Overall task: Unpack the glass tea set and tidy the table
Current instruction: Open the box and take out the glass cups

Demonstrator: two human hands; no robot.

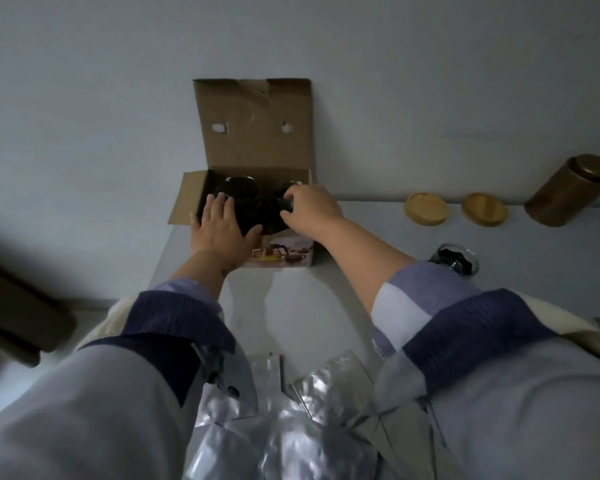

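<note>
While the cardboard box [253, 188] sits open on the table [309, 306] against the wall, lid flap standing up, both hands are reaching into it. On the left side, the left hand [222, 225] lies with fingers spread nearly flat over a large dark glass vessel [239, 190], probably the teapot, pressing or steadying it, not curling round it. Just to its right, the right hand [309, 207] has its fingers curled round a smaller dark glass piece [286, 202] at the box's right end; what that piece is I cannot tell. Further right, two round wooden coasters [426, 208] and a brown canister [570, 192] stand by the wall, with another glass item [454, 259] nearer the table edge. Crinkled silvery wrapping [291, 410] lies nearest the person.

My worry is the glass: lifting the small piece at an angle could knock it against the teapot or the box wall, and the box itself could tip forward if the left hand lets up
</note>
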